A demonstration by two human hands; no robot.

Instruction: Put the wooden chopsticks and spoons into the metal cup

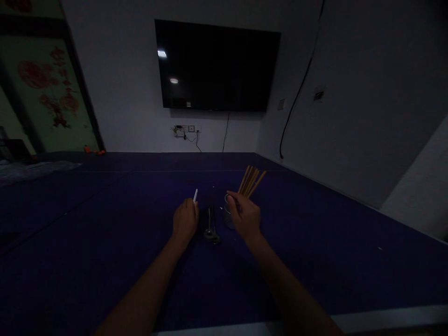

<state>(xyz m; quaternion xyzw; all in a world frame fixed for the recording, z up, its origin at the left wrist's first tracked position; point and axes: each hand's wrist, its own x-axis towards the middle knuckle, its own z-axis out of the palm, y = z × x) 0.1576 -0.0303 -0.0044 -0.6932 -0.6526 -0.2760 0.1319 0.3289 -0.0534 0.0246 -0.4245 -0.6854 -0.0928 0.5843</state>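
In the dim head view, my left hand is closed around a slim white stick-like thing; its tip points up and away, and the rest is hidden. My right hand has thumb and index finger pinched at the rim of a grey cylindrical holder, covering its right side. Several wooden chopsticks fan out to the upper right behind this hand, their lower ends hidden. Between my hands lie two dark metal ladle-like utensils, round ends toward me. What the right fingers grip is hidden.
A purple-blue covering spreads over the wide surface, with small white scraps on it. A black television hangs on the far wall above sockets. Clear plastic sheeting lies far left, near small orange objects.
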